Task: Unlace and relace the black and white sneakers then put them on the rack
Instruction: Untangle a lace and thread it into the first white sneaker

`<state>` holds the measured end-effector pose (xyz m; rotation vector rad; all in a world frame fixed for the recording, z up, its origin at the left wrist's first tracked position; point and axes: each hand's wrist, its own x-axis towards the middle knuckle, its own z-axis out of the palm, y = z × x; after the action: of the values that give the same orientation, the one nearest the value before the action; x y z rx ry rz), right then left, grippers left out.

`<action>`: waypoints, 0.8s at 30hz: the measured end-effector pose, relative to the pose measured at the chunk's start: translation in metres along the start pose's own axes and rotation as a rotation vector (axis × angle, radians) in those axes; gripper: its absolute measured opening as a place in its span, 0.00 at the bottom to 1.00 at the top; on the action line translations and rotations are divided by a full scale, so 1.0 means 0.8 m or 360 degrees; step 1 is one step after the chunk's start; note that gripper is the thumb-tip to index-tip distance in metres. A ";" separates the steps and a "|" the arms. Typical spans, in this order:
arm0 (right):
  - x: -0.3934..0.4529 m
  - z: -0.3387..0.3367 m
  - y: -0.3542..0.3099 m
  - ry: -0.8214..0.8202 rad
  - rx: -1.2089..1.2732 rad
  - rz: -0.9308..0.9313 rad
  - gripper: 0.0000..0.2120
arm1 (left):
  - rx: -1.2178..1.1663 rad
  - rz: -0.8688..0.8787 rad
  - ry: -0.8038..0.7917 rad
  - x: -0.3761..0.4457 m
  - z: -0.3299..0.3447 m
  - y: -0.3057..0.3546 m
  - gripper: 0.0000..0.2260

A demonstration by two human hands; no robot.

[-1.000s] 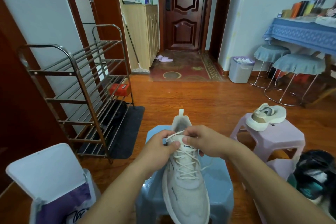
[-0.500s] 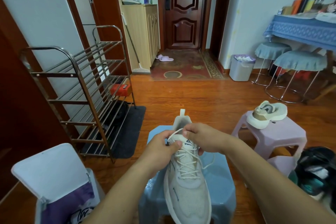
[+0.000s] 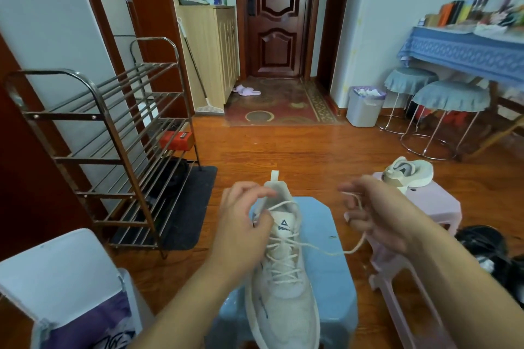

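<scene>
Sneaker (image 3: 283,278) on blue stool (image 3: 329,235), lace (image 3: 348,249) loose
Left hand (image 3: 243,224) pinches lace at collar; right hand (image 3: 377,215) grips lace end.

A home entryway: front door (image 3: 276,14), shoe rack (image 3: 113,150), slippers (image 3: 246,91).
</scene>
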<state>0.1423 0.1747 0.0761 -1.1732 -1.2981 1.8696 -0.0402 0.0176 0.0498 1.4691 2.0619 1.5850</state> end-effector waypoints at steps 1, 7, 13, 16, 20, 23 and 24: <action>-0.012 0.010 -0.001 -0.0154 0.0201 -0.0023 0.15 | -0.0152 -0.0026 -0.0037 -0.004 0.006 0.012 0.15; -0.058 0.069 0.007 -0.0514 -0.0015 -0.0357 0.06 | -0.1444 -0.0709 -0.0375 -0.003 0.013 0.061 0.14; -0.068 0.089 0.025 -0.0383 -0.0640 -0.0476 0.11 | -0.1199 -0.0854 -0.0228 -0.010 0.017 0.059 0.10; -0.070 0.095 0.028 -0.0386 -0.0510 -0.0517 0.09 | -0.1222 -0.0868 -0.0139 -0.010 0.015 0.059 0.09; -0.068 0.083 0.015 -0.0536 -0.0598 -0.0491 0.10 | -0.1225 -0.0731 0.0075 0.007 -0.009 0.062 0.09; -0.033 0.050 0.013 0.0044 -0.0908 -0.0535 0.11 | -0.1707 -0.0747 0.0585 0.044 -0.073 0.041 0.13; -0.022 0.041 0.015 0.0227 -0.0969 -0.0492 0.10 | -0.1733 -0.0741 0.0713 0.052 -0.092 0.031 0.15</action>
<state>0.1213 0.1420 0.0753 -1.2703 -1.9097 1.1772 -0.0930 0.0002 0.1188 0.2558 1.0940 2.3094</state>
